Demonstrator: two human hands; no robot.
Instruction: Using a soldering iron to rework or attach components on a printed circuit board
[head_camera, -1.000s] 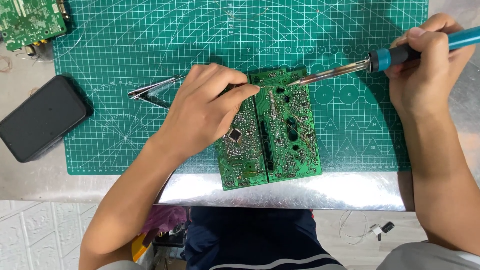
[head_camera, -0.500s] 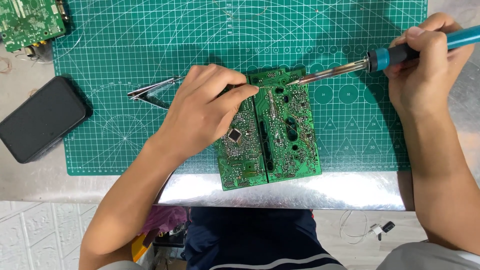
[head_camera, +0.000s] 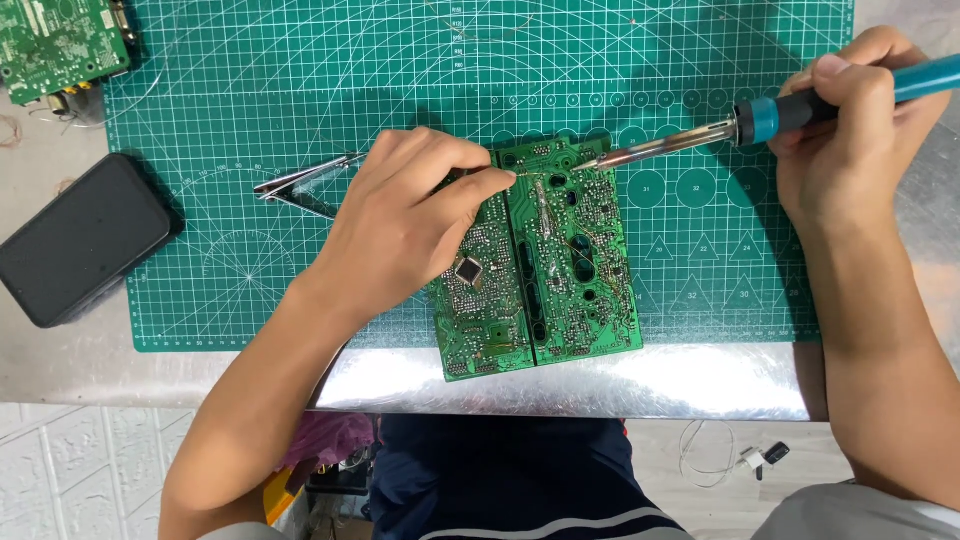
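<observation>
A green circuit board lies solder side up on the green cutting mat, near the table's front edge. My left hand rests on the board's left part and grips metal tweezers, whose back end sticks out to the left; the tips are hidden under my fingers. My right hand holds a soldering iron with a blue handle. Its metal tip reaches left and touches the board's top edge.
A black rectangular case lies at the mat's left edge. A second green circuit board sits at the top left corner. The metal tabletop ends just below the board, with my dark-clothed lap beyond it.
</observation>
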